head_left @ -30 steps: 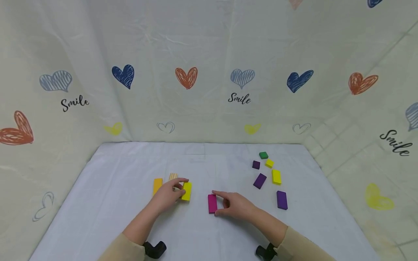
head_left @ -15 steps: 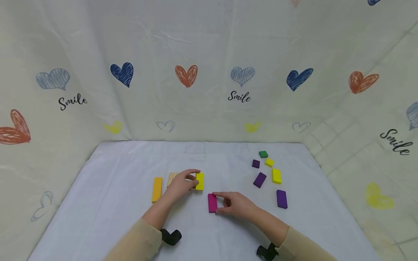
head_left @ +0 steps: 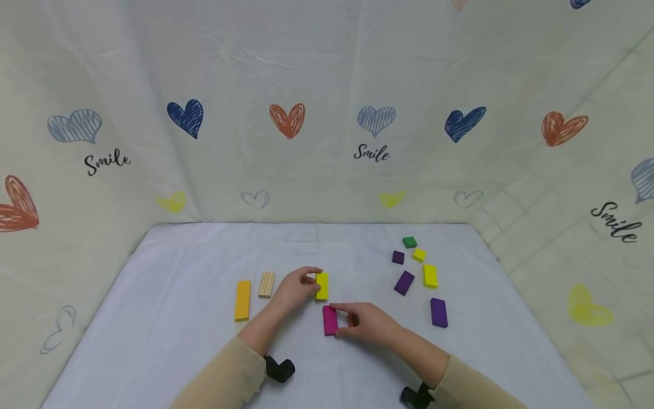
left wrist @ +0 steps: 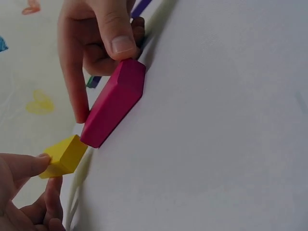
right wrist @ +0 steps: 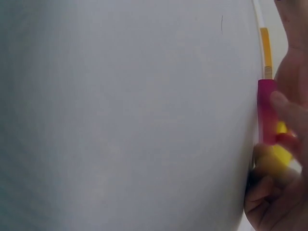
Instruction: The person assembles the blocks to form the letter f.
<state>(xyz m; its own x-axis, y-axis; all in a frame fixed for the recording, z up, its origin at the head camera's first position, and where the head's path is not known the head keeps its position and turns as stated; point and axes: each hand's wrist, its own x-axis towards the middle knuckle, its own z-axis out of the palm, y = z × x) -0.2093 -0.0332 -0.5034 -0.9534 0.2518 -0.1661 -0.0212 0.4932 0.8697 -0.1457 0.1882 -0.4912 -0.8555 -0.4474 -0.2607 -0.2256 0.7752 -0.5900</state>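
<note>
My left hand (head_left: 294, 292) pinches a yellow block (head_left: 322, 286) between thumb and fingers, just beyond the far end of a magenta block (head_left: 330, 320). My right hand (head_left: 369, 325) holds that magenta block, thumb at its near end and index finger at its far end. In the left wrist view the yellow block (left wrist: 63, 157) is very close to a corner of the magenta block (left wrist: 114, 103); whether they touch I cannot tell. The right wrist view shows the magenta block (right wrist: 267, 110) at its right edge, with fingers partly hiding it.
Left of the hands lie an orange block (head_left: 242, 301) and a striped wooden block (head_left: 266, 285). Several blocks are scattered at the right, among them a green one (head_left: 410, 242), a yellow one (head_left: 430, 276) and a purple one (head_left: 439, 312). A heart-printed curtain (head_left: 327, 165) stands behind the white table.
My left hand has carried the yellow block rightward, from beside the striped block to behind the magenta one. The right hand and magenta block have stayed nearly in place.
</note>
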